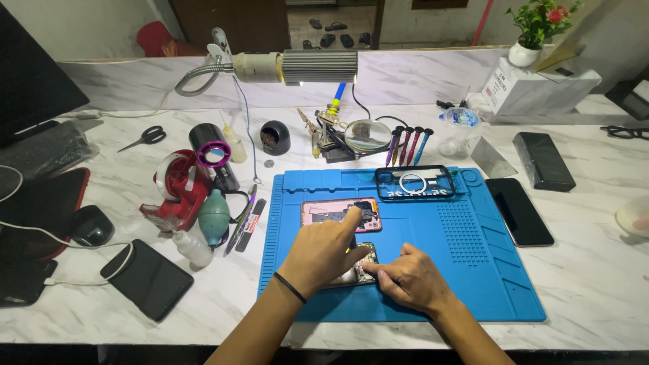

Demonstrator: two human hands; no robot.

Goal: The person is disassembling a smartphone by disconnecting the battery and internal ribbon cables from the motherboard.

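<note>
Both hands meet over the near middle of a blue ribbed work mat (pixel 473 270). The left hand (pixel 318 255), a dark band at its wrist, has its fingers curled loosely and its forefinger stretched out, the tip resting on a pink opened phone shell (pixel 324 211); it grips nothing. The right hand (pixel 409 277) lies knuckles up, its fingertips pressing the edge of a second opened phone (pixel 353 276), which sits on the mat mostly hidden under the two hands, just nearer than the pink one. Farther along the mat rests a clear phone case (pixel 414 182) with a round ring. Left of the mat lie a dark phone (pixel 147 278), a teal rubber blower (pixel 213 217) and a red tape dispenser (pixel 177 189); to the right lies another black phone (pixel 518 211). Beyond stand slim screwdrivers (pixel 404 145), a magnifier (pixel 367 134) and a ridged metal lamp (pixel 318 66) on a bendy neck. All sit on a white marbled worktop (pixel 595 284), with a potted plant (pixel 537 30) at the far right.
</note>
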